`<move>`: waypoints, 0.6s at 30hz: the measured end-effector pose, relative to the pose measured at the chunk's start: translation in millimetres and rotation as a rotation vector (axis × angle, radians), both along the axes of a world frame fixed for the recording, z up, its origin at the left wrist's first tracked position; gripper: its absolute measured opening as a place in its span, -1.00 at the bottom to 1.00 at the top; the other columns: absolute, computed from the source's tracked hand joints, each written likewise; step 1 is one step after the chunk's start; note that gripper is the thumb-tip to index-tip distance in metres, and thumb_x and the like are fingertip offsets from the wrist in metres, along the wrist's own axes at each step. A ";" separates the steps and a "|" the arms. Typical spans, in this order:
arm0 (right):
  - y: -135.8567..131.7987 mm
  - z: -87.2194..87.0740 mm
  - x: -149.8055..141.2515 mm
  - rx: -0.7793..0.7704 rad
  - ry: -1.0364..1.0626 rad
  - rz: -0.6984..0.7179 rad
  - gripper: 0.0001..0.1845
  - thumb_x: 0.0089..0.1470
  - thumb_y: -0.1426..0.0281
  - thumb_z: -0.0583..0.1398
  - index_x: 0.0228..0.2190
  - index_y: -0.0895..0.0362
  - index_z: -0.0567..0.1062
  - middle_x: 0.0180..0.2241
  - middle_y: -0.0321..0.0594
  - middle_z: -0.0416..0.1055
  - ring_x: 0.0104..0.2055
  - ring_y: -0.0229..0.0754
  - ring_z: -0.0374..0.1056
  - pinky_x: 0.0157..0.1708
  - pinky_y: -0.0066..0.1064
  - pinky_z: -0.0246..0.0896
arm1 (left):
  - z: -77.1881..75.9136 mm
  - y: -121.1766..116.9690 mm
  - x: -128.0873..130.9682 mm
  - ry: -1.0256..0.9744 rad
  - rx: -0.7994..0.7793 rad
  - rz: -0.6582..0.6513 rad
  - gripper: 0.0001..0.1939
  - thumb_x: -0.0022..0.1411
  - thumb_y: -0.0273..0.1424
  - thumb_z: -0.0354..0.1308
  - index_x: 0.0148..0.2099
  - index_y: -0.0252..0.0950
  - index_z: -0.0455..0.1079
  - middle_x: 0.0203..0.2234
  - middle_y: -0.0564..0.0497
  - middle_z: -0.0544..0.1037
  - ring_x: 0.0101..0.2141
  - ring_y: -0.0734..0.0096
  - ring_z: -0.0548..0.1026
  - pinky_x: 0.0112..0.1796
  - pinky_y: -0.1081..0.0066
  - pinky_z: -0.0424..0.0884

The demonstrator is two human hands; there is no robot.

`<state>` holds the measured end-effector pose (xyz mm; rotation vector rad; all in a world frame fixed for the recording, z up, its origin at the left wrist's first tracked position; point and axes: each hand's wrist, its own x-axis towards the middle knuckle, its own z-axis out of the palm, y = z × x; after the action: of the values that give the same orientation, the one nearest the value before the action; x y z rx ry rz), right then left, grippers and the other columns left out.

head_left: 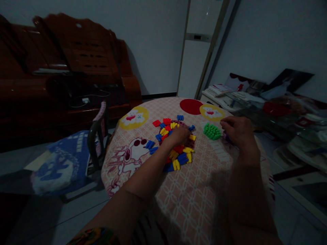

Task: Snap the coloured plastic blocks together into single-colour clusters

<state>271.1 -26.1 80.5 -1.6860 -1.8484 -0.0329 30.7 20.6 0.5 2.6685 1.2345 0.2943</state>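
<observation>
My left hand [182, 134] reaches into a heap of small red, yellow and blue plastic toy blocks. Its fingertips are hidden among them and behind the hand. Blue blocks [182, 159] and yellow blocks [176, 165] lie at the near side of the heap, while a red block [167, 121] sits at its far side. Under the heap shows part of a dark purple, holed surface [192, 144]. My right hand [237, 131] is raised at the right, its fingers curled together; what they hold, if anything, cannot be made out. Close to its left stands a cluster of green knobbly blocks [212, 131].
A patterned cloth covers the round table [189, 197]. To the left is a chair [97, 136] with a blue cushion [63, 163]. A wooden bench [84, 58] stands behind it. Cluttered glass shelving [255, 112] lies at the right, with a tall white cabinet [195, 64] beyond the table.
</observation>
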 end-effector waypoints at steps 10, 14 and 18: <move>-11.3 -61.9 -43.9 -0.370 0.074 0.352 -0.69 0.12 0.34 0.12 -0.59 0.15 0.48 -0.64 -0.28 0.40 -0.55 -0.27 0.31 -0.47 -0.46 0.09 | 19.2 22.6 -74.0 -0.177 -0.026 0.304 -0.77 0.11 -0.49 0.21 -0.17 -0.29 0.62 -0.14 -0.07 0.63 -0.14 0.23 0.57 -0.05 0.39 0.45; -12.5 -97.4 -69.1 -0.287 0.141 0.298 -0.64 0.18 0.29 0.09 -0.59 0.14 0.46 -0.61 -0.26 0.41 -0.51 -0.25 0.31 -0.46 -0.46 0.05 | 16.6 27.4 -85.2 -0.267 0.052 0.389 -0.74 0.15 -0.45 0.21 -0.11 -0.29 0.62 -0.13 -0.11 0.65 -0.09 0.17 0.56 0.03 0.31 0.43; -6.3 -112.9 -87.1 -0.216 0.115 0.223 -0.64 0.22 0.24 0.07 -0.47 0.14 0.54 -0.50 -0.21 0.49 -0.42 -0.20 0.36 -0.41 -0.44 0.07 | 6.5 30.0 -93.7 -0.335 0.079 0.498 -0.71 0.17 -0.46 0.19 -0.06 -0.32 0.60 -0.15 -0.14 0.67 -0.11 0.17 0.58 0.01 0.29 0.45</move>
<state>184.1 -32.5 -32.4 -1.5738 -1.9973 0.3599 -63.0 50.5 6.9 2.2004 1.7698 0.8348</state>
